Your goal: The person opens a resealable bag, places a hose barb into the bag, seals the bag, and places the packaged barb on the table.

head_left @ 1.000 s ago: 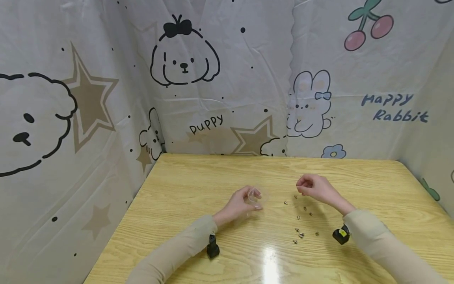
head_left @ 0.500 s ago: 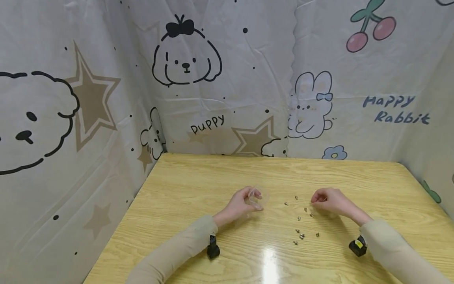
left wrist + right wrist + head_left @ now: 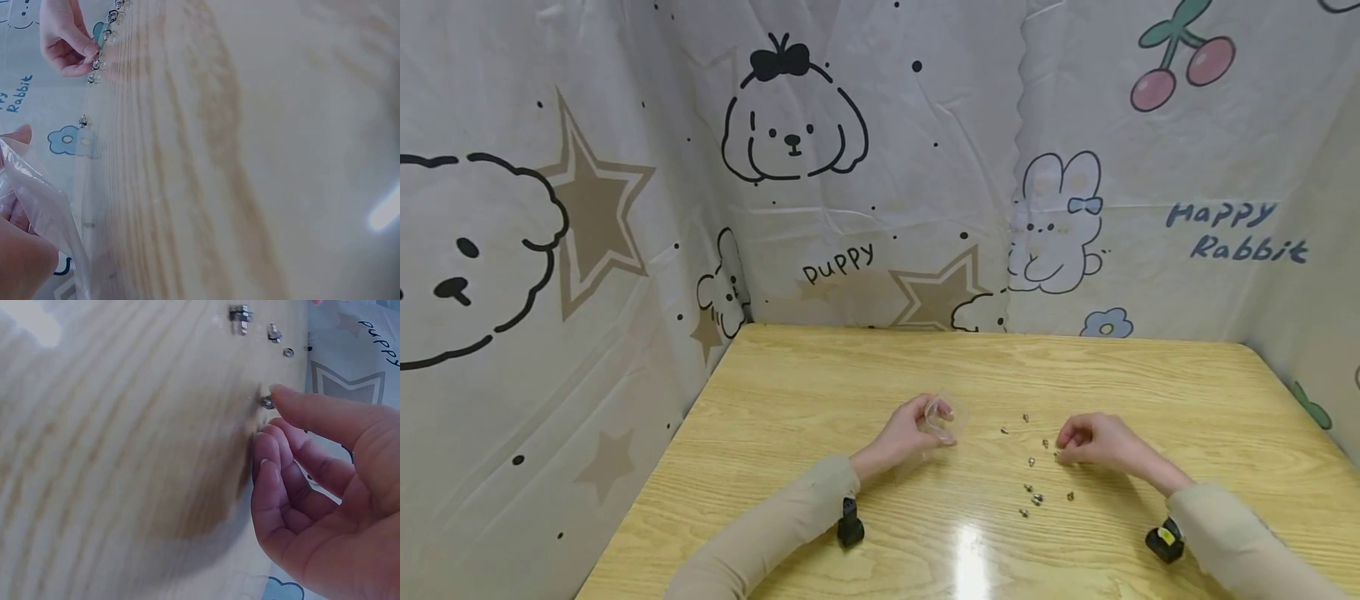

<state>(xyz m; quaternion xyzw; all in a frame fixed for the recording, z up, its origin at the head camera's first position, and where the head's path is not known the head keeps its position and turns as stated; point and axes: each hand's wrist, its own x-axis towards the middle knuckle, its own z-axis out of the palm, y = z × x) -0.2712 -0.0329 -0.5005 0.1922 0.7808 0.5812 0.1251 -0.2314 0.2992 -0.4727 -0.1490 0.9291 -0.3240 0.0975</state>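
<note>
Filling the lower half of the head view was a yellow wood-grain table [image 3: 760, 542], its far corners rounded and a bright streak of glare [image 3: 972, 558] near bottom centre. Pale printed cloth [image 3: 955, 179] hung behind it and along both sides, creased in places. I could make out a puppy face [image 3: 792, 142] upper left of centre, a brown star [image 3: 598, 208] at the left, pink cherries [image 3: 1210, 61] at the upper right and blue lettering [image 3: 1247, 232] below them. Small metal pieces [image 3: 1037, 499] lay scattered on the tabletop, right of centre. Left of them, the left hand [image 3: 913, 431] gripped a clear plastic container [image 3: 44, 194], fingers curled round it. To their right, the right hand [image 3: 1099, 442] was low over the table, fingers loosely bent, thumb parted from them, a metal piece just beside its tip.
</note>
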